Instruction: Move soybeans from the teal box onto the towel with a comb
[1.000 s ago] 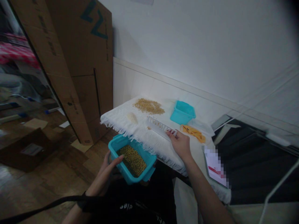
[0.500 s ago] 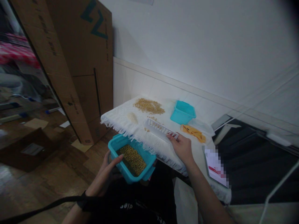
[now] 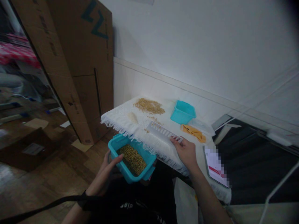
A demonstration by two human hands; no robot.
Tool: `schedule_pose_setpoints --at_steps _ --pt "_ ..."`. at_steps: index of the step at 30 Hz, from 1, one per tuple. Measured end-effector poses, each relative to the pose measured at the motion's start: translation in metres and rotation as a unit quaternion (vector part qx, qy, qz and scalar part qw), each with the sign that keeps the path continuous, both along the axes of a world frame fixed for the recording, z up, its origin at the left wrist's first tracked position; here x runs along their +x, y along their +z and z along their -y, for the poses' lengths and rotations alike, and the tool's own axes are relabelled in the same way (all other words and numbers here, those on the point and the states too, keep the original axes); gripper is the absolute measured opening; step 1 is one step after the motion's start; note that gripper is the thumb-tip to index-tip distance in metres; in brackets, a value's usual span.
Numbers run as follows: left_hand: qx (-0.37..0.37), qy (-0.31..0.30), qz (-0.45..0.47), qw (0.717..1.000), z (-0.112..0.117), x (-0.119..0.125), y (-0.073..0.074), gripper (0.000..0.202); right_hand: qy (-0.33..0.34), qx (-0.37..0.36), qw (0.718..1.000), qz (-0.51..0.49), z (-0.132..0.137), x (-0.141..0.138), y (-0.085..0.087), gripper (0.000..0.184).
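Looks to me like the scrape-the-beans-over-the-edge stage, and not that far into it, given how much of the bean pile [image 3: 149, 106] sits at the back of the cloth-covered bench [image 3: 121, 115]. Right hand [image 3: 185, 152] has its grip clamped on one end of a white slotted strip [image 3: 161, 133] (honestly a decent scraper), which sits near the front edge with a few stray beans [image 3: 153, 119] just behind it. Left hand [image 3: 108, 166] has its grip closed on the left side of a blue tub [image 3: 148, 155], thumb over the rim, and the tub's tilted a bit below the front edge with plenty of beans inside. I'd say the next move calls for a low, flat stroke toward that edge with the tub's mouth tucked right under. Main nuisance: the fringe [image 3: 133, 137] hangs over the tub's back rim and could snag or deflect beans. Farther right there's a second blue bin [image 3: 179, 117], a yellow cloth [image 3: 193, 133] and a tablet-looking thing [image 3: 216, 168], all off the front stretch. There's also a pale patch left of the strip, but it's too murky to tell what it is.
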State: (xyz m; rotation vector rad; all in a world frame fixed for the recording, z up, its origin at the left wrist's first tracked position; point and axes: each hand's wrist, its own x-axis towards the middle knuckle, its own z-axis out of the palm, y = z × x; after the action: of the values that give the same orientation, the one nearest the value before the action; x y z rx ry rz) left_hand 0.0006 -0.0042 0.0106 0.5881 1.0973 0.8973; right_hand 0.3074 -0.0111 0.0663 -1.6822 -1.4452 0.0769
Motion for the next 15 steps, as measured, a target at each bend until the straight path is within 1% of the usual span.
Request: schedule_pose_setpoints --at_steps 7,15 --pt "-0.004 0.016 -0.004 1.0 -0.0002 0.0016 -0.0002 0.091 0.004 0.002 1.0 0.013 0.0029 -0.0011 0.0039 0.035" --pt "0.008 0.008 -0.001 1.0 -0.0012 0.0007 -0.0036 0.09 0.004 0.001 1.0 0.024 0.006 -0.0047 0.0083 0.039"
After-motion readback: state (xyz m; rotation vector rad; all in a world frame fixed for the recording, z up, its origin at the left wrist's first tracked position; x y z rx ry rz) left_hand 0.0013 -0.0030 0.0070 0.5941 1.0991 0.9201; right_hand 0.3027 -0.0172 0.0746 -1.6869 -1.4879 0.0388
